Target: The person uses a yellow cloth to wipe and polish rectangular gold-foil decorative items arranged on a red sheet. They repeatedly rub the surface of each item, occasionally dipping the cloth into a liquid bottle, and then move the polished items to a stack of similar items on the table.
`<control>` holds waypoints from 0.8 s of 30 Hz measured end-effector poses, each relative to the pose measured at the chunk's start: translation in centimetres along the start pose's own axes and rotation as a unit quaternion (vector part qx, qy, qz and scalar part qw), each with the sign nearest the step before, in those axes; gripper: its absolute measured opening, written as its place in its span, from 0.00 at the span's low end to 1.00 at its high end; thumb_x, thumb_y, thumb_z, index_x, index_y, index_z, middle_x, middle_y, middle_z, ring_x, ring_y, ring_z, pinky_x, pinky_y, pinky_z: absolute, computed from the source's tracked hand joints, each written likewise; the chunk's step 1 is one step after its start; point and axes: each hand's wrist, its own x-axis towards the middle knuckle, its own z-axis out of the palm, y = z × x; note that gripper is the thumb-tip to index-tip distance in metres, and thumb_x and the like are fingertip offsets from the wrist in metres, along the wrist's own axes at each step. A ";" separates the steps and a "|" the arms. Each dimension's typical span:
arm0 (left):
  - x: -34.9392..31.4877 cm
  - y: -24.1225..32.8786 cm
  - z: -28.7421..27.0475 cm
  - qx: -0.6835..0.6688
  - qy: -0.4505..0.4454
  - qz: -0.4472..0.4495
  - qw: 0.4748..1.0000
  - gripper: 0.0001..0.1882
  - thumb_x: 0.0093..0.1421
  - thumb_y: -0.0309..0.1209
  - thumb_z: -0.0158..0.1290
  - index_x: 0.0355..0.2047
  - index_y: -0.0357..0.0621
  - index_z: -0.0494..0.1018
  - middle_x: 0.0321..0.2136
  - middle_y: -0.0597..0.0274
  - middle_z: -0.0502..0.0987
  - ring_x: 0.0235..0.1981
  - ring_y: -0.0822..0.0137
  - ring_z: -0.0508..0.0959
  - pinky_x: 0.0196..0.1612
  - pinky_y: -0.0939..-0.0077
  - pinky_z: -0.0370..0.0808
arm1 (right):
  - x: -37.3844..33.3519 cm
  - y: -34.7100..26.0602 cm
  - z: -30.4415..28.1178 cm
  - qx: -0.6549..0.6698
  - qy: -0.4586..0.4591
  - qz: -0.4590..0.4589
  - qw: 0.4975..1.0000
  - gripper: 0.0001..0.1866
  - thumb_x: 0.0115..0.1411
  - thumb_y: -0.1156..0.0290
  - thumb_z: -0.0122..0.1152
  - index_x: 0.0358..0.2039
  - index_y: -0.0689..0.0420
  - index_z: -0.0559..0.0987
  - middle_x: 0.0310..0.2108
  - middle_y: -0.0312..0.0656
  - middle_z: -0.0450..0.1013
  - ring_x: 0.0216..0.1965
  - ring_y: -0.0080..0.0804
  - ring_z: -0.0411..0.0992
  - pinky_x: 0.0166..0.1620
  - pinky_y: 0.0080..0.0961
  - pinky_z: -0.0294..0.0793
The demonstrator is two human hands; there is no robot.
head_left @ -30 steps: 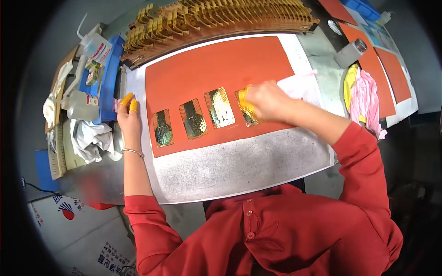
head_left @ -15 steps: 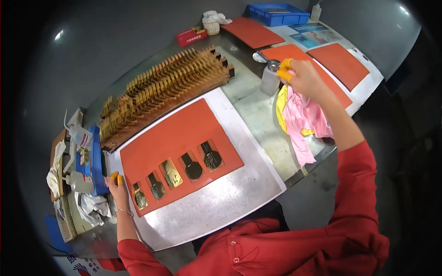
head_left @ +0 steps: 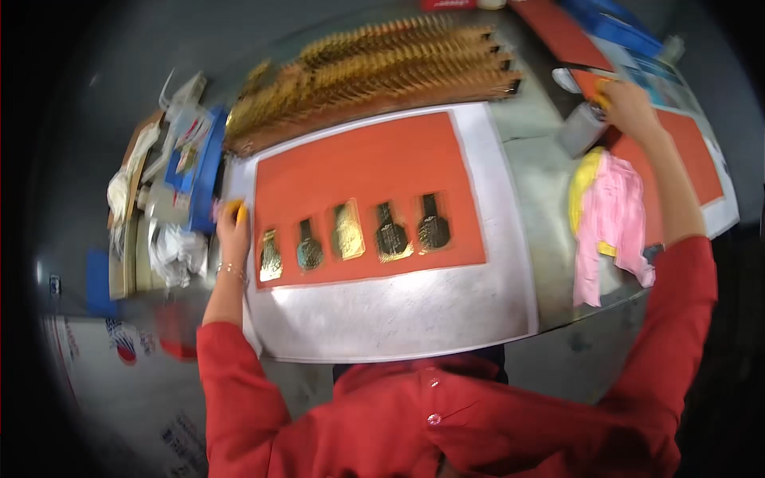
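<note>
My right hand (head_left: 633, 110) is at the top of a squat translucent bottle (head_left: 581, 130), its fingers curled in with yellow-orange finger covers on them. Motion blur hides what is between those fingers. My left hand (head_left: 233, 231) is by the left edge of the white sheet (head_left: 382, 323), beside a blue tray (head_left: 209, 171). Its fingers, also in orange covers, are drawn together next to a small pink patch that I cannot make out. Between my hands, several flat gold-and-black paddle-shaped pieces (head_left: 434, 231) lie in a row on an orange-red mat (head_left: 358, 163).
Behind the mat stands a long rack (head_left: 374, 76) packed with rows of gold-brown pieces. Pink cloth (head_left: 610, 223) and yellow cloth (head_left: 586, 187) lie below the bottle. Crumpled white cloth (head_left: 177, 253) is at the left. Another orange-red mat (head_left: 562, 32) and a blue bin (head_left: 613, 24) are far right.
The head view has turned, so the table appears rotated, with the mat and both hands further right. My right hand stays at the bottle's top, and my left stays beside the blue tray.
</note>
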 end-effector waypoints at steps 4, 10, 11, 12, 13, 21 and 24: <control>0.2 -0.8 1.1 -0.017 0.031 0.019 0.999 0.09 0.53 0.24 0.51 0.36 0.36 0.73 0.33 0.52 0.73 0.35 0.58 0.73 0.39 0.71 0.69 | -0.5 1.0 -0.1 -0.044 -0.006 -0.006 0.999 0.07 0.53 0.69 0.52 0.29 0.58 0.73 0.30 0.49 0.73 0.35 0.49 0.70 0.35 0.40 0.69; -0.3 0.1 0.2 -0.069 0.042 -0.047 0.996 0.10 0.52 0.24 0.51 0.36 0.36 0.74 0.34 0.54 0.73 0.35 0.61 0.75 0.39 0.73 0.71 | -3.4 -9.0 -0.5 0.389 0.060 0.021 0.919 0.09 0.56 0.70 0.54 0.34 0.62 0.75 0.21 0.41 0.70 0.23 0.25 0.69 0.30 0.20 0.67; -0.4 0.2 0.2 -0.067 0.044 -0.048 0.996 0.10 0.52 0.24 0.51 0.36 0.36 0.74 0.34 0.54 0.73 0.35 0.62 0.75 0.39 0.74 0.71 | -4.4 -13.3 -1.0 0.445 -0.021 0.064 0.893 0.09 0.55 0.68 0.57 0.32 0.61 0.76 0.22 0.42 0.71 0.24 0.28 0.70 0.31 0.21 0.68; -0.1 0.3 0.7 -0.067 0.045 -0.046 0.996 0.10 0.52 0.24 0.51 0.36 0.35 0.74 0.34 0.54 0.73 0.35 0.62 0.75 0.39 0.74 0.71 | -5.6 -15.4 1.3 0.381 0.040 -0.045 0.923 0.11 0.52 0.67 0.61 0.32 0.60 0.76 0.23 0.44 0.72 0.24 0.31 0.70 0.32 0.23 0.68; -0.1 0.0 0.7 -0.060 0.045 -0.048 0.996 0.10 0.52 0.24 0.51 0.36 0.35 0.74 0.34 0.54 0.73 0.35 0.62 0.75 0.39 0.74 0.71 | -6.2 -19.3 1.0 0.423 -0.031 -0.029 0.905 0.12 0.50 0.66 0.63 0.32 0.60 0.76 0.24 0.45 0.73 0.25 0.35 0.72 0.32 0.26 0.69; 0.5 -1.5 1.6 -0.094 0.053 -0.070 0.992 0.12 0.52 0.26 0.52 0.37 0.36 0.75 0.32 0.54 0.74 0.34 0.61 0.75 0.39 0.73 0.70 | -6.8 -31.1 3.3 0.322 -0.056 -0.124 0.937 0.06 0.51 0.70 0.59 0.28 0.59 0.76 0.24 0.45 0.72 0.24 0.44 0.71 0.28 0.34 0.70; 0.2 -1.6 1.4 -0.139 0.039 -0.098 0.985 0.12 0.52 0.26 0.52 0.37 0.35 0.74 0.33 0.53 0.75 0.35 0.61 0.75 0.41 0.73 0.70 | -4.9 -31.1 4.8 0.230 -0.047 -0.139 0.962 0.07 0.53 0.69 0.56 0.31 0.57 0.76 0.26 0.45 0.73 0.25 0.46 0.71 0.28 0.39 0.69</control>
